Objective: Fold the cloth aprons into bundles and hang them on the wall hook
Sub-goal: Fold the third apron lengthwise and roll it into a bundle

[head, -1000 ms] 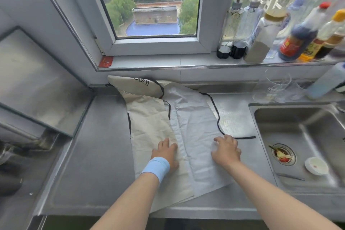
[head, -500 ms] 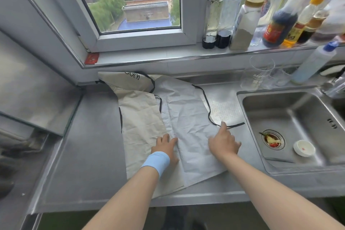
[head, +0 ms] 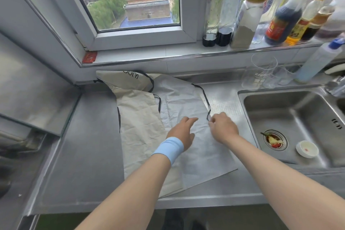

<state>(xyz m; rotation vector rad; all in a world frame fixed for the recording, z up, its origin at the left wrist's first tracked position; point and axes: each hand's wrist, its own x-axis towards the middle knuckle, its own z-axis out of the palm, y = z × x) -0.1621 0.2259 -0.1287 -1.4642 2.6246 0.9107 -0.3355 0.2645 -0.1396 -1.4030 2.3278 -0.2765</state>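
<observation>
Flat on counter (head: 84, 155): apron (head: 141, 117); right hand (head: 223, 129) pinches its black strap (head: 207, 102); left hand (head: 182, 132), fingers straight, low over the cloth

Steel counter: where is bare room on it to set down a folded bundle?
Widest bare patch: the grey steel counter left of the beige cloth apron, up to the slanted shiny panel. A narrow dimpled strip lies between the black strap and the steel sink. Crowded: the windowsill bottles and clear glasses.
</observation>
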